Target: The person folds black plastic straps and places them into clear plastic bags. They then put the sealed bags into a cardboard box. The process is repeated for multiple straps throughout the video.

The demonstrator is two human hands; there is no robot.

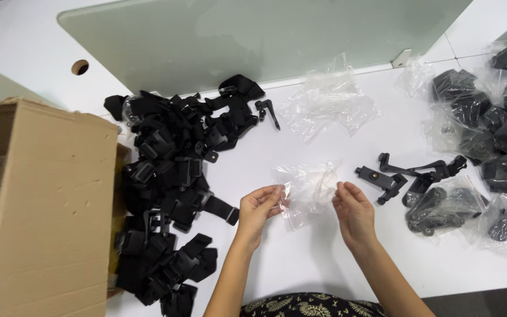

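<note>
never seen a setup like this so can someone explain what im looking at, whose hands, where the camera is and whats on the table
This is one picture from a camera worn on a person's head, looking down at their own bare hands over a white table. The left hand and right hand each pinch an edge of a small clear plastic bag. On the left stands a brown cardboard box beside a heap of black straps with buckles. Empty clear bags lie further back, loose black plastic brackets sit to the right, and bagged black parts are piled at the far right.

Both arms are bare, with no sleeves. The person wears dark clothing with a pale swirly leaf pattern.
</note>
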